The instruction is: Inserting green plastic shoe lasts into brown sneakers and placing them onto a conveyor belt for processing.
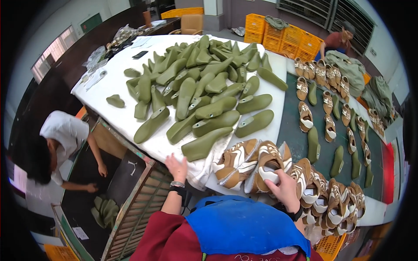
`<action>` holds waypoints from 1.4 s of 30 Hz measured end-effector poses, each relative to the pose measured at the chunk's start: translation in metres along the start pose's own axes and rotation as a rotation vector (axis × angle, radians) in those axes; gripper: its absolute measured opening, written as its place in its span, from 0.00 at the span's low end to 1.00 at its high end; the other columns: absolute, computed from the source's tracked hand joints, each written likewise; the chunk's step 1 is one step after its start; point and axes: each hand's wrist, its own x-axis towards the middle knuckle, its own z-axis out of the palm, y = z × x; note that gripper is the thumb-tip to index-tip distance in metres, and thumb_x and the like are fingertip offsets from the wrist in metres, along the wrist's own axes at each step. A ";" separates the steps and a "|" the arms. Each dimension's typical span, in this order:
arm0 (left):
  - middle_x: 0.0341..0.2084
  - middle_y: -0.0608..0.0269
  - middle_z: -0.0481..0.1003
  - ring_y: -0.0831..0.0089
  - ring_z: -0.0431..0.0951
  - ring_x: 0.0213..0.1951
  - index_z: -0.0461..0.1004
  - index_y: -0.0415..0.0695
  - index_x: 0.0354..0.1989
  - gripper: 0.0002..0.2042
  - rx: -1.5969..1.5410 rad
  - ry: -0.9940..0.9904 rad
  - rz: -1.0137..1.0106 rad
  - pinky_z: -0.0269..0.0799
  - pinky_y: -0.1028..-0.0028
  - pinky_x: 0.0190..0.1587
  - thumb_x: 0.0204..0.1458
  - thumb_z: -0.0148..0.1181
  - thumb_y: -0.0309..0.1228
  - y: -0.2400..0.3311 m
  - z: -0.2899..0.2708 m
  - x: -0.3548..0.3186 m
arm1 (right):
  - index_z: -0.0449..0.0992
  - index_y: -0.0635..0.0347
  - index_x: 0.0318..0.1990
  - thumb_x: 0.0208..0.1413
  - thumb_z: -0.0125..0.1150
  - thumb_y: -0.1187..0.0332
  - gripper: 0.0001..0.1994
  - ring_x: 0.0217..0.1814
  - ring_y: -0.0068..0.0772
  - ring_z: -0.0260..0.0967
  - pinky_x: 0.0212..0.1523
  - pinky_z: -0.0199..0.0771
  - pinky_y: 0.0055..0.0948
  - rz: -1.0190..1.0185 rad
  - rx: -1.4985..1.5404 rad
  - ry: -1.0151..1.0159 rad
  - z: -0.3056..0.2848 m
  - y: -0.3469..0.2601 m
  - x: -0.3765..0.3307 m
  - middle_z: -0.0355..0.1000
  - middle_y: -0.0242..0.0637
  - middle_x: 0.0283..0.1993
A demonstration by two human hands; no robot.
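Right hand (pixel 285 189) grasped a brown-and-white shoe (pixel 269 153) at its heel, on the near edge of the table (pixel 96 93); left hand (pixel 176 168), empty, opened beside a green last (pixel 207 144). Gentle heel pressure probably spared the collar.

I see the yellow crate (pixel 329 247) cropped at lower right; upper centre, heaped green shoe lasts (pixel 186 96) hide one another.
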 end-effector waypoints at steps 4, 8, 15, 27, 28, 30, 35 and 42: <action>0.55 0.39 0.57 0.46 0.58 0.55 0.55 0.40 0.59 0.40 0.073 -0.137 -0.648 0.56 0.57 0.56 0.45 0.51 0.59 -0.029 0.020 0.018 | 0.70 0.58 0.36 0.44 0.63 0.55 0.18 0.29 0.45 0.72 0.29 0.71 0.36 -0.116 -0.026 -0.019 0.001 0.012 0.001 0.72 0.42 0.30; 0.60 0.50 0.55 0.55 0.61 0.57 0.46 0.43 0.63 0.40 -0.844 -0.053 -1.319 0.56 0.57 0.59 0.49 0.49 0.56 -0.014 0.049 0.022 | 0.70 0.58 0.37 0.46 0.59 0.52 0.19 0.30 0.44 0.72 0.28 0.71 0.38 -0.201 -0.030 0.002 0.002 0.016 -0.002 0.72 0.42 0.31; 0.50 0.38 0.65 0.45 0.67 0.50 0.54 0.40 0.57 0.32 -0.360 0.131 -1.427 0.61 0.55 0.53 0.52 0.38 0.55 0.029 0.064 0.032 | 0.68 0.58 0.36 0.48 0.58 0.53 0.18 0.30 0.47 0.71 0.28 0.70 0.40 -0.129 0.055 -0.016 0.001 0.021 -0.002 0.71 0.43 0.30; 0.51 0.38 0.64 0.44 0.65 0.52 0.51 0.42 0.60 0.34 -0.309 0.002 -1.445 0.56 0.54 0.56 0.51 0.38 0.55 0.056 0.038 0.036 | 0.70 0.59 0.32 0.46 0.62 0.57 0.15 0.27 0.46 0.70 0.27 0.70 0.36 -0.108 -0.012 0.022 0.028 0.012 0.012 0.69 0.41 0.28; 0.51 0.37 0.64 0.43 0.65 0.52 0.51 0.42 0.60 0.34 -0.306 0.043 -1.450 0.56 0.54 0.56 0.51 0.37 0.55 0.054 0.044 0.037 | 0.70 0.59 0.32 0.46 0.62 0.57 0.15 0.27 0.46 0.70 0.27 0.70 0.36 -0.086 -0.021 0.040 0.029 0.007 0.015 0.69 0.41 0.28; 0.51 0.36 0.64 0.43 0.66 0.51 0.51 0.41 0.60 0.34 -0.289 0.058 -1.439 0.56 0.54 0.56 0.51 0.37 0.55 0.046 0.051 0.036 | 0.69 0.56 0.39 0.47 0.60 0.57 0.16 0.28 0.47 0.70 0.27 0.71 0.38 -0.046 -0.082 -0.025 0.029 0.004 0.019 0.69 0.43 0.34; 0.52 0.43 0.65 0.46 0.66 0.52 0.55 0.46 0.59 0.32 -0.332 0.124 -1.501 0.56 0.55 0.56 0.49 0.45 0.53 0.048 0.056 0.037 | 0.65 0.52 0.52 0.47 0.59 0.61 0.22 0.35 0.47 0.71 0.34 0.73 0.38 -0.184 -0.061 -0.194 0.004 0.005 0.029 0.65 0.40 0.49; 0.53 0.44 0.64 0.48 0.66 0.53 0.53 0.45 0.61 0.33 -0.318 0.082 -1.481 0.56 0.58 0.57 0.50 0.44 0.52 0.036 0.064 0.033 | 0.74 0.58 0.42 0.47 0.59 0.64 0.14 0.37 0.43 0.71 0.37 0.72 0.34 -0.142 -0.377 -0.436 -0.131 -0.002 0.091 0.72 0.41 0.37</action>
